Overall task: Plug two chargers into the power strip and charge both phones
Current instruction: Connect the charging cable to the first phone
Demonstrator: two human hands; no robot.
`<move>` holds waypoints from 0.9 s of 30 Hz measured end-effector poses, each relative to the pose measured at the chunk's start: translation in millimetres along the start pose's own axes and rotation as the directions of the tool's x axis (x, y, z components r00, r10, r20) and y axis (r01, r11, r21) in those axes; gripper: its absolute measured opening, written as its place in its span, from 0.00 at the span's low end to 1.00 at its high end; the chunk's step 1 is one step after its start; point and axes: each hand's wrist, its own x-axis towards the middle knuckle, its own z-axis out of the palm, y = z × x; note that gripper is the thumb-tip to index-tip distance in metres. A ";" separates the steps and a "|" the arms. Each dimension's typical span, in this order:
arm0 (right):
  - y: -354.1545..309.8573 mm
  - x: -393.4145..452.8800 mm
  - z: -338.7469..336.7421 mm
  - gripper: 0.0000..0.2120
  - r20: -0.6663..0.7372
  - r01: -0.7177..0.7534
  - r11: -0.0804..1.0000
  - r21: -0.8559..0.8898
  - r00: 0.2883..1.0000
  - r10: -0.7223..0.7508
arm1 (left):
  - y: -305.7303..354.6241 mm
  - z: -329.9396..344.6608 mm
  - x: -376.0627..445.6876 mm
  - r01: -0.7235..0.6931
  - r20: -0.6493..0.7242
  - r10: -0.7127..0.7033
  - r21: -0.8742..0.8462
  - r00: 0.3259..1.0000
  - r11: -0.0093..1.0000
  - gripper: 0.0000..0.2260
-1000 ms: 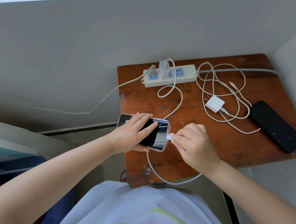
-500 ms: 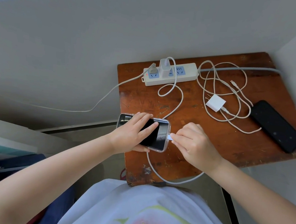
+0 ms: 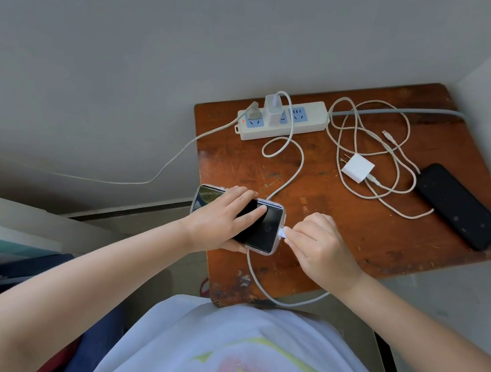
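Head view. Progress: one white charger (image 3: 273,110) stands seated in the power strip (image 3: 283,120), well beyond both hands at the far edge of the bench (image 3: 339,225). Its cable (image 3: 295,172) loops down past the left hand, runs under the phone and off the near edge of the bench, then curves back up beneath the right wrist to its connector (image 3: 283,233). The connector is at the port edge of the clear-cased phone (image 3: 263,232); whether it is fully seated cannot be told, and the screen is dark, so charging is not confirmed. The first half of the task is judged nearly complete.

Remaining: the second charger (image 3: 357,168) lies unplugged, prongs exposed, within its tangled cord (image 3: 370,156), beyond and outward of the right hand. The second phone (image 3: 458,206) rests flat and unconnected, farther out to the right, just beside that cord. A grey plug (image 3: 254,113) already occupies a neighbouring socket; another socket appears free.

Hand pose: the left hand (image 3: 220,219) lies palm down across the phone, fingers spread over the glass and thumb under its near edge, clamping it steady between the two hands. The right hand (image 3: 319,247) is curled, thumb and forefinger pinching the connector and pointing it toward the left hand. Both forearms extend forward over the person's white shirt.
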 end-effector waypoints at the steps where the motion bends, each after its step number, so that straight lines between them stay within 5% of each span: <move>1: 0.0 -1.9 2.2 0.09 0.004 -0.011 1.000 0.006 1.000 0.011 | -1.8 -0.1 0.9 -0.010 0.014 0.010 0.025 1.000 1.000 0.32; 5: 0.3 -8.0 14.5 0.11 0.005 -0.116 0.993 0.038 0.993 0.115 | -13.4 1.2 10.0 -0.048 0.050 0.047 0.021 0.998 0.999 0.33; 11: -7.0 -5.0 30.8 0.16 0.074 -0.359 0.932 0.048 0.932 0.356 | -43.1 1.8 35.9 -0.056 0.300 0.045 0.028 0.953 0.998 0.34; 24: 3.6 -15.2 38.5 0.10 0.423 -0.470 0.875 0.117 0.821 0.384 | -52.8 3.3 40.4 -0.137 0.457 0.101 0.048 0.884 0.989 0.35; 27: 8.7 -8.8 37.8 0.10 0.356 -0.459 0.876 0.151 0.851 0.385 | -50.9 5.6 37.3 -0.186 0.448 0.150 0.036 0.881 0.982 0.33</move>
